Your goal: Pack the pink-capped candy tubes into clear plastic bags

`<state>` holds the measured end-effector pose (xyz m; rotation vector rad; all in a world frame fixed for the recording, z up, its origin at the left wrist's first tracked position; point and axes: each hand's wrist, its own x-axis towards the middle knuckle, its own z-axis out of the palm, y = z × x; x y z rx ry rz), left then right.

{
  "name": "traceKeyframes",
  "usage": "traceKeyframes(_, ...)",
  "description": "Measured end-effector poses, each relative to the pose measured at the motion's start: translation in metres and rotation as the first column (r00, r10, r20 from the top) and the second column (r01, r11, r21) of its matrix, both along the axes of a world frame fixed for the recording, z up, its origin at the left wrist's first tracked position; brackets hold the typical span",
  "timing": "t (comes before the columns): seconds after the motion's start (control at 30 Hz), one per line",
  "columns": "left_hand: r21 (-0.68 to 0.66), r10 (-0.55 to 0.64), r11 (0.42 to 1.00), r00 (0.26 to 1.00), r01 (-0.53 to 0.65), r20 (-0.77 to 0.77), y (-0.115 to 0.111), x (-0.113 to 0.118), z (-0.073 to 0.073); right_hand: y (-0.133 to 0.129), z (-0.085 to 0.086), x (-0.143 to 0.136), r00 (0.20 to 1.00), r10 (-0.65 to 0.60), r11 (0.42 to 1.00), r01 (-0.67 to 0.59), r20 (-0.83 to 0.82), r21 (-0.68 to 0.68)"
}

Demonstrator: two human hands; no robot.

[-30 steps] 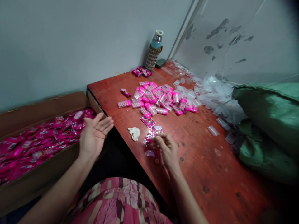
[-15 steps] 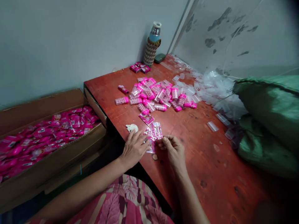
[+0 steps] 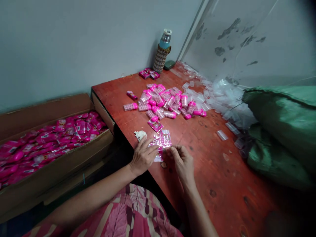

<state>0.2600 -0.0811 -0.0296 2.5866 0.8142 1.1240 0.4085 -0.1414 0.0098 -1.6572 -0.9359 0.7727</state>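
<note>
Glossy pink-and-clear wrappers [image 3: 166,138] lie on the red table in front of me. My left hand [image 3: 145,155] rests over their left side, fingers extended and slightly apart. At their right edge is my right hand [image 3: 182,161], with thumb and forefinger pinched together; whatever is between the fingertips is too small to tell. A pink printed card [image 3: 155,125] touches the far edge of the wrappers. Beyond it is a heap of clear tubes with pink caps [image 3: 158,99], filled with small balls. Crumpled white stuff [image 3: 140,135] sits just past my left fingers.
An open cardboard box [image 3: 103,113] of pink packets stands left of the red table [image 3: 209,158]. Clear plastic pieces [image 3: 222,98] and a green sack [image 3: 283,131] lie at the right. A bottle in a knitted cover [image 3: 161,56] and small pink boxes [image 3: 149,73] stand at the back.
The view has shifted slightly. Both hands stay at the wrappers, with only small movements of the fingers.
</note>
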Motion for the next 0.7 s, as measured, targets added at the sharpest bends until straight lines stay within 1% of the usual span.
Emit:
traceKeyframes(0.1,0.032,-0.007,0.999,1.000,0.007,-0.008,0.004,-0.004,0.004,0.002,0.000,-0.003,0.999,-0.018,1.000,0.018,0.028,-0.016)
traceKeyframes(0.2,-0.028,-0.013,1.000,0.998,0.011,-0.058,0.003,-0.009,0.011,0.003,0.001,-0.004,0.998,-0.013,0.999,0.017,0.069,-0.050)
traceKeyframes(0.27,-0.072,-0.027,0.997,0.994,0.019,-0.108,-0.001,-0.011,0.013,0.004,0.000,-0.004,0.999,-0.007,0.998,0.010,0.047,-0.059)
traceKeyframes(0.37,-0.086,-0.011,0.996,0.991,-0.001,-0.136,-0.007,-0.011,0.010,0.003,-0.002,-0.003,1.000,-0.002,0.999,0.001,-0.016,-0.054)
traceKeyframes(0.47,-0.079,0.014,0.997,0.994,-0.022,-0.106,-0.008,-0.011,0.006,0.002,-0.005,-0.003,1.000,0.004,0.999,-0.005,-0.021,-0.054)
traceKeyframes(0.57,-0.043,0.015,0.999,0.999,-0.017,-0.045,-0.004,-0.011,0.005,0.003,-0.005,-0.005,0.999,-0.023,0.999,0.021,-0.039,-0.050)
traceKeyframes(0.63,-0.013,0.022,1.000,1.000,-0.022,0.016,0.000,-0.011,0.009,0.006,-0.003,-0.007,0.992,-0.034,0.999,0.030,-0.124,-0.032)
traceKeyframes(0.7,-0.007,0.009,1.000,0.998,-0.009,0.067,0.004,-0.010,0.014,0.011,0.002,-0.010,0.965,-0.007,1.000,0.002,-0.263,-0.020)
